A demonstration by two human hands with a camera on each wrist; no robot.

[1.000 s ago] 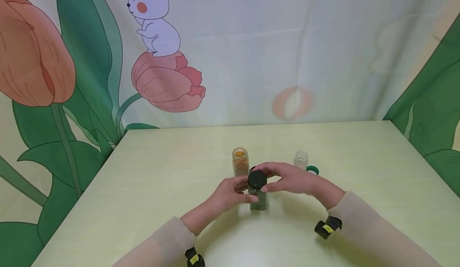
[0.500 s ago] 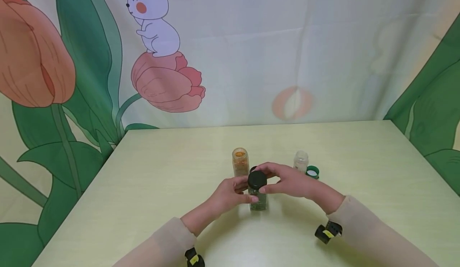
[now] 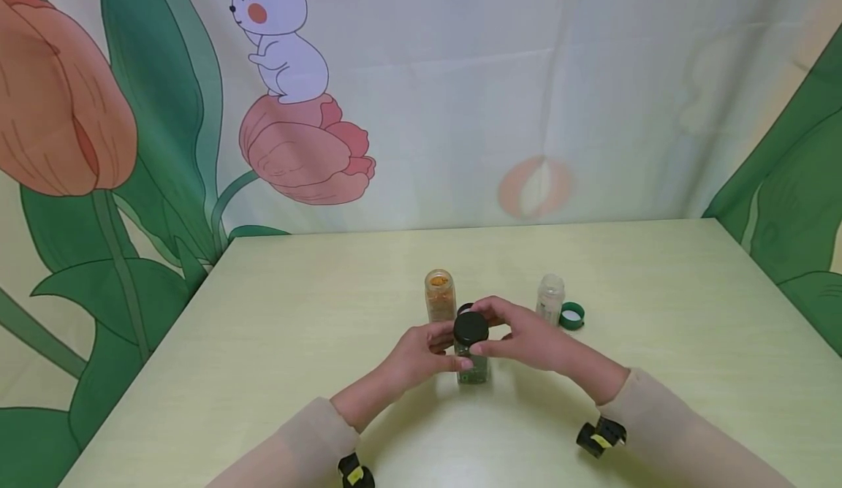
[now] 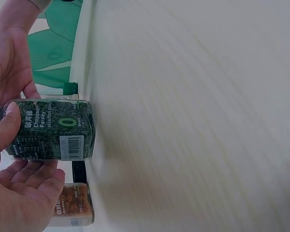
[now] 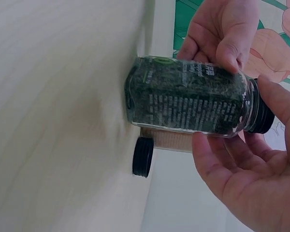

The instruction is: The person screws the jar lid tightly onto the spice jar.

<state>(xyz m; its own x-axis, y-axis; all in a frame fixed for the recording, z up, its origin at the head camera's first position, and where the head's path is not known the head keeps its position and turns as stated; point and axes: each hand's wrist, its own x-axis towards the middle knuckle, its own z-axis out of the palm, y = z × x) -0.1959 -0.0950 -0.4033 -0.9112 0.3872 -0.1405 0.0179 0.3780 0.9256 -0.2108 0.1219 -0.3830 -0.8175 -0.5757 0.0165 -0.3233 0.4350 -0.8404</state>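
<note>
A glass jar of chopped parsley stands upright on the table with a black cap on top. My left hand grips its body, thumb on the near side and fingers on the opposite side, as the left wrist view also shows on the jar's label. With thumb and fingers, my right hand pinches the cap from the right. Seen in the right wrist view, the thumb lies against the cap and the other fingers curl below the jar's shoulder.
An uncapped jar with orange contents stands behind the left hand. Close to it lies a loose black cap, mostly hidden in the head view. Behind the right hand are a clear jar without a cap and a green cap.
My right hand has turned slightly on the cap, its wrist dropping a little toward me, so more of the green cap shows. The left hand and the parsley jar stay in place.
</note>
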